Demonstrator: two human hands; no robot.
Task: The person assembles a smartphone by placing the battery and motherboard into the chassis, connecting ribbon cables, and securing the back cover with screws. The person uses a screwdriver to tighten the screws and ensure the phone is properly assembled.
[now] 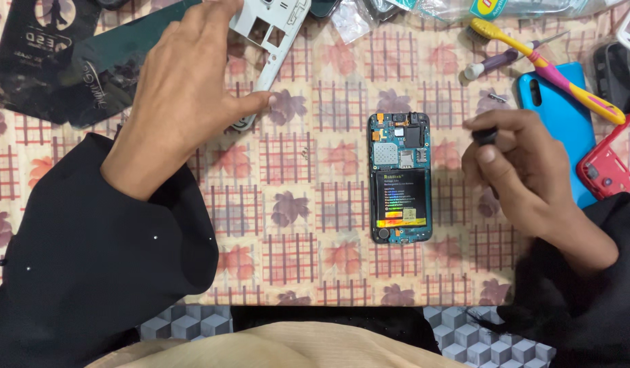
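Checked cloth with a leaf print (315,204) is covering the work surface, and an opened phone (399,178) is lying flat near its middle, back cover off, circuit board showing above a black battery with a yellow and orange label strip. It is sitting between the two hands, touched by neither.

Spread open and hovering, the left hand (185,95) is reaching over a white plastic phone frame (271,41) at the top of the cloth; the thumb seems to be touching the frame's lower end, though blur makes that hard to tell. Beside it, a dark glossy package (56,61) with pale printing is lying at the upper left.

Curled shut, the right hand (519,170) is pinching a small black object (485,135) between thumb and fingers, just right of the phone. Behind it are lying a blue phone cover (564,109), a yellow and pink toothbrush (547,68) resting across that cover, a white and purple pen-like tool (496,63), and a red phone frame (611,167) at the right edge.
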